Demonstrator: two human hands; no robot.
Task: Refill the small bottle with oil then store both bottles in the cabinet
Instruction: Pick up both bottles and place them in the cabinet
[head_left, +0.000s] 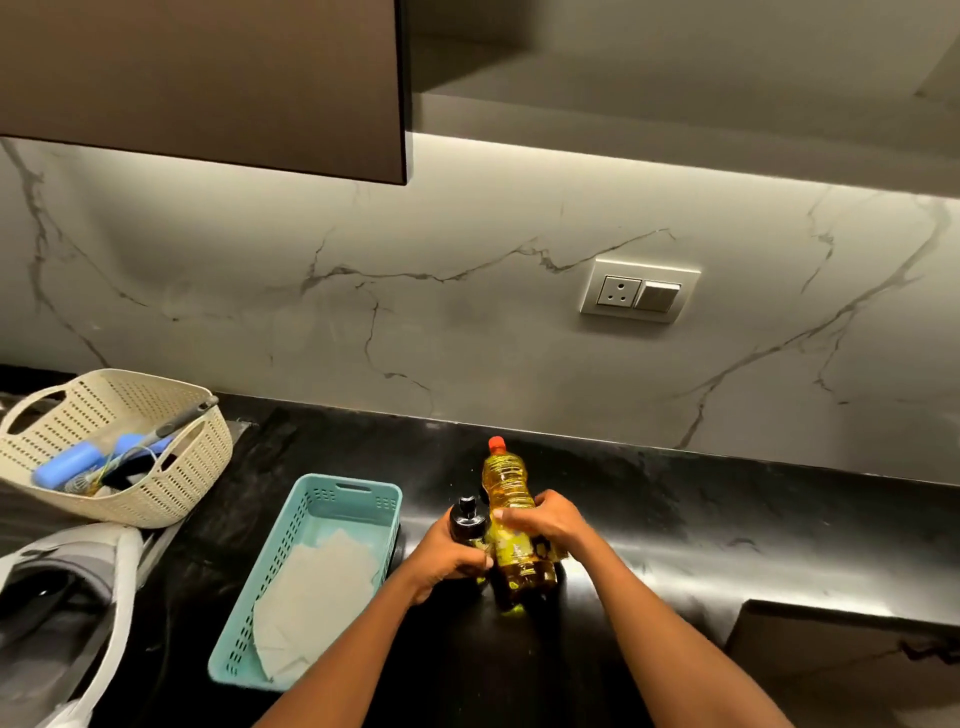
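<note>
A large clear bottle of yellow oil (506, 483) with a red cap stands upright on the black counter (675, 519). My right hand (545, 519) wraps around its middle. Just left of it stands a small dark bottle (467, 517) with a black cap on. My left hand (447, 558) grips its lower body. The two bottles touch or nearly touch. The upper cabinet (208, 78) hangs at the top left with its brown door shut.
A teal plastic tray (317, 499) holding a folded cloth lies left of the bottles. A cream basket (171, 467) with blue items stands at the far left. A wall socket (639, 291) sits on the marble backsplash. A white bag lies at the lower left.
</note>
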